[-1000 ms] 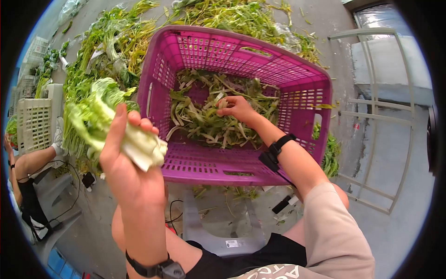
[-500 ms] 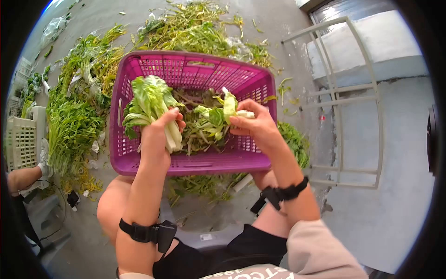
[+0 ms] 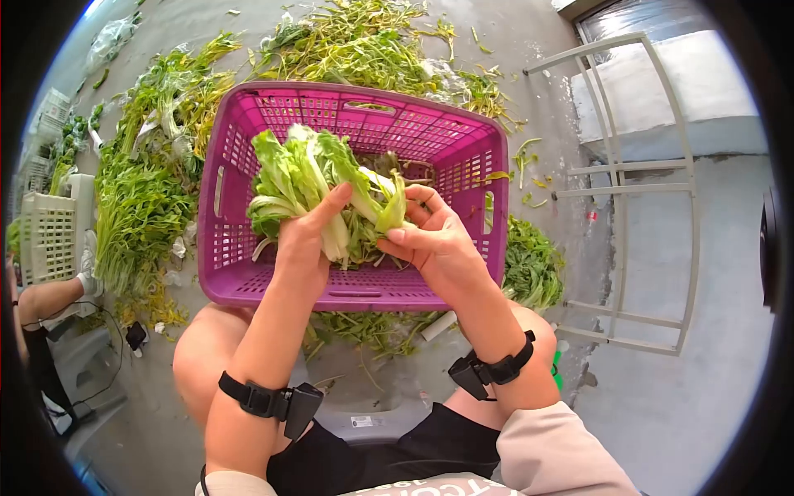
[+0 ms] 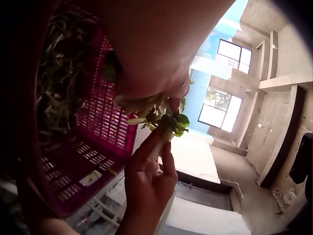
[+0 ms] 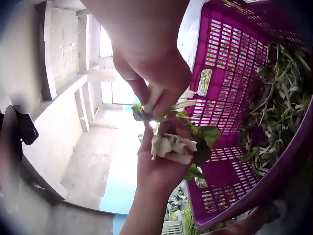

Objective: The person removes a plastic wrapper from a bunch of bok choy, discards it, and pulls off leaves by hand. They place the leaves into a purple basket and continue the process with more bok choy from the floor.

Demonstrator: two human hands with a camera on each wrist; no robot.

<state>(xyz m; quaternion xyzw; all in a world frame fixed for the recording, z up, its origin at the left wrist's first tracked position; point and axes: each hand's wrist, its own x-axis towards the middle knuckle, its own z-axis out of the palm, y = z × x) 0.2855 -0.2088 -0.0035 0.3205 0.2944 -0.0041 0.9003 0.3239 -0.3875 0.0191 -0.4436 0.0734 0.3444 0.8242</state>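
head view: leafy piles [image 3: 145, 223] lie around the crate [image 3: 356, 298].

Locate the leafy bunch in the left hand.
In the head view, the leafy bunch is gripped in the left hand, over the purple basket's left side, left of the right hand.

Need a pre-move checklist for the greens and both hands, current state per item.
1. Left hand grips the bunch of greens: ok.
2. Right hand pinches a stalk: ok.
3. Stalk separate from the bunch: cannot tell, leaves overlap.
4. Bunch held over the basket: ok.
5. Basket free of loose leaves: not ok, many lie inside.
6. Floor around the basket free of greens: not ok, piles lie there.
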